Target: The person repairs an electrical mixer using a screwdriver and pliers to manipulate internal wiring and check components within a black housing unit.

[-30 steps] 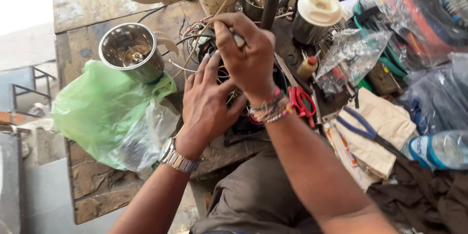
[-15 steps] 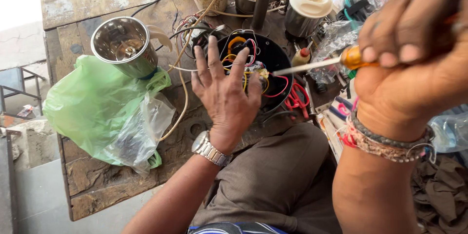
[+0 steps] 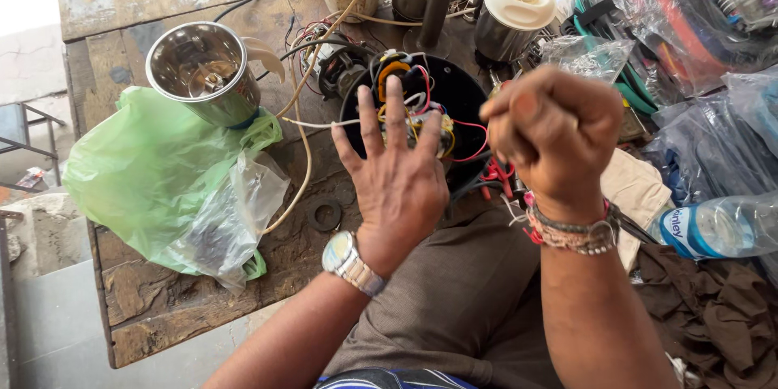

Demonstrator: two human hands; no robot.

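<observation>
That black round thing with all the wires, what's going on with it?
A person at a worn wooden bench has it open on their lap edge. The left hand lies flat on the black base, fingers spread over its coloured wires. The right hand is a closed fist raised above it; what it grips is hidden. Beside them stand a steel jar on a green bag, and a small washer lies on the bench.

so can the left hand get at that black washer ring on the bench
Probably yes: the left hand lies spread on the black motor base, and the black washer ring sits uncovered on the wooden bench just beside its wrist.
</observation>
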